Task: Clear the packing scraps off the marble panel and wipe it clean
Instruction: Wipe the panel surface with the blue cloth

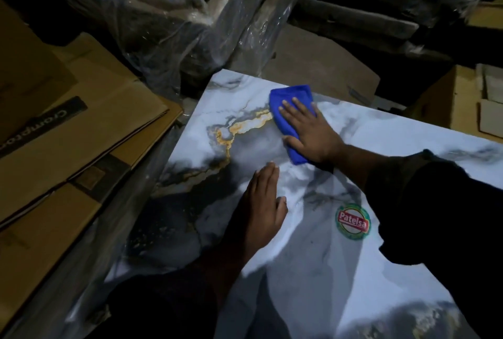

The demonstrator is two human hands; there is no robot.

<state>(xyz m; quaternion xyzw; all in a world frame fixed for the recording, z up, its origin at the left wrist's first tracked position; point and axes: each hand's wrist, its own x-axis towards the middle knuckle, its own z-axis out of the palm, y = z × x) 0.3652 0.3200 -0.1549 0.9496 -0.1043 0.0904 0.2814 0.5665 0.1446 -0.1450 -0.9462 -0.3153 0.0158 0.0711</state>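
A glossy marble panel (334, 262), white and grey with black and gold veins, fills the lower right of the head view. A folded blue cloth (288, 101) lies near its far corner. My right hand (310, 131) presses flat on the cloth with straight fingers. My left hand (261, 208) rests flat on the bare marble a little nearer to me, fingers straight and together. A round red and green sticker (353, 222) sits on the panel to the right of my left hand. No scraps show on the panel's surface.
Flattened cardboard boxes (68, 134) lie stacked along the panel's left side. Bundles wrapped in clear plastic (174, 11) rise behind its far corner. More cardboard boxes (462, 99) stand at the right. The room is dim.
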